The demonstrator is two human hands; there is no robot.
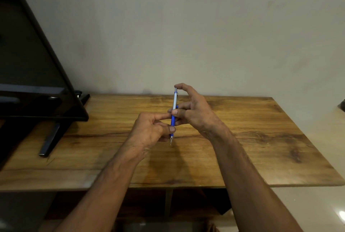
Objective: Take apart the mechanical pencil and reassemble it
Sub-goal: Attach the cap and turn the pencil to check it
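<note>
head view. item: mechanical pencil (173,120), silver upper barrel with clip, blue lower barrel, metal tip; appears assembled in one piece; held nearly upright with the tip pointing down, over the middle of the table; whether the tip touches the wood cannot be told. item: left hand (151,130), fingers curled, thumb and fingertips pinching the blue lower barrel just above the tip, forefinger stretched across to touch the barrel higher up. item: right hand (194,112), forefinger arched over with its tip resting on the pencil's top end, thumb and the other fingers pinching the barrel where silver meets blue; both bare forearms reach in from the lower edge. item: table (252,147), wooden top with strong dark grain, far edge against the wall. item: flat-screen television (28,59), black, screen dark, standing on the left end of the table, well apart from the hands, one angled stand foot (50,138) resting on the wood. item: wall (205,26), plain, pale, behind the table. item: floor (317,203), light, glossy, seen to the right below the table. item: dark object (342,103) at the right border, cut off, kind not discernible.
</note>
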